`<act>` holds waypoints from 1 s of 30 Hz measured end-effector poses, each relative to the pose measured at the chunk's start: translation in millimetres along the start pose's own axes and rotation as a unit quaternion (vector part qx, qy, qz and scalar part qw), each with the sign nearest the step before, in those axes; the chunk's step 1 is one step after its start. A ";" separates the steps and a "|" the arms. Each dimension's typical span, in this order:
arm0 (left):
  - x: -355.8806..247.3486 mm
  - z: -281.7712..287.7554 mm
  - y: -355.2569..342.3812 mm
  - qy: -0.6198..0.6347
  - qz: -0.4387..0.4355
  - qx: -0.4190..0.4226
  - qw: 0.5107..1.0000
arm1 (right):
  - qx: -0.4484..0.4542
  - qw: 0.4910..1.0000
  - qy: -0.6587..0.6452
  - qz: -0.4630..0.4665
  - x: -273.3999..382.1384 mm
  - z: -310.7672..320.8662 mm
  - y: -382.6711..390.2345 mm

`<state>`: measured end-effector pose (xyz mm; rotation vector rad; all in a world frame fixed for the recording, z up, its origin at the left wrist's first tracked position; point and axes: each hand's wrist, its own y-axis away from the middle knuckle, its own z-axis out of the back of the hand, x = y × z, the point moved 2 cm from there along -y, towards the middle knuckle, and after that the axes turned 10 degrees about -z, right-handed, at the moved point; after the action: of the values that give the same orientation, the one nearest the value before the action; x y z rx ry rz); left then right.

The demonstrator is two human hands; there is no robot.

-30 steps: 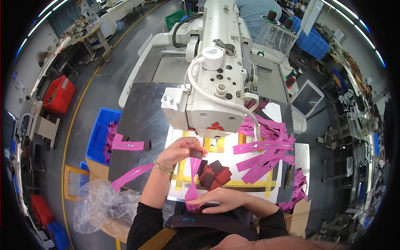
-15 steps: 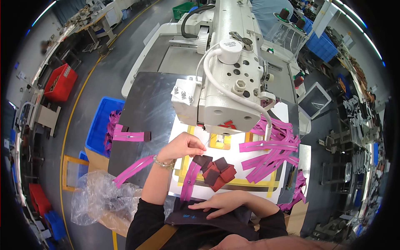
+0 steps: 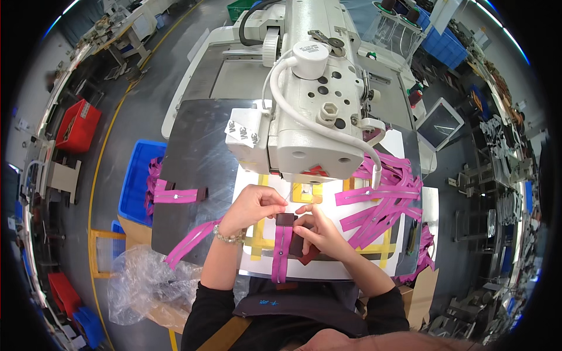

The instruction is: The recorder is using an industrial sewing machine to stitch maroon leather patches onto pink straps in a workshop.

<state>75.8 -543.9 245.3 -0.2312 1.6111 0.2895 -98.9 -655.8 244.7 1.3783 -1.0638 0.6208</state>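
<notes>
Zipper (image 3: 281, 257), pink, lies lengthwise on the near side of the machine (image 3: 316, 149), its brown tab (image 3: 285, 219) at the end toward the machine and its other end toward the person. Left hand (image 3: 254, 206), just on the machine's near side, has thumb and forefinger drawn together right by the tab's top edge; whether they pinch it cannot be told. Right hand (image 3: 320, 231), also before the machine, is half curled, fingertips by the tab's right edge; its grip cannot be made out either. Beside the zipper, partly hidden by that hand, lie brown and red patches (image 3: 307, 257). A white sheet (image 3: 262, 266) with yellow tape (image 3: 256, 253) spreads before the machine.

Right of the machine lies a zipper pile (image 3: 383, 206), with a tablet (image 3: 440, 124) farther right. Left of the machine, a second zipper (image 3: 178, 196) lies near a blue bin (image 3: 132, 196); a third zipper (image 3: 190, 243), left and nearer the person, lies close to a clear bag (image 3: 149, 292).
</notes>
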 end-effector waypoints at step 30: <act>-2.4 -2.9 2.4 -0.062 -0.019 -0.012 0.998 | 0.082 0.995 -0.029 -0.044 -15.3 -11.0 -2.7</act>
<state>72.4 -542.6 247.9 -0.2574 1.4805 0.2887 -100.7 -642.2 231.5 1.5860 -1.0109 0.6171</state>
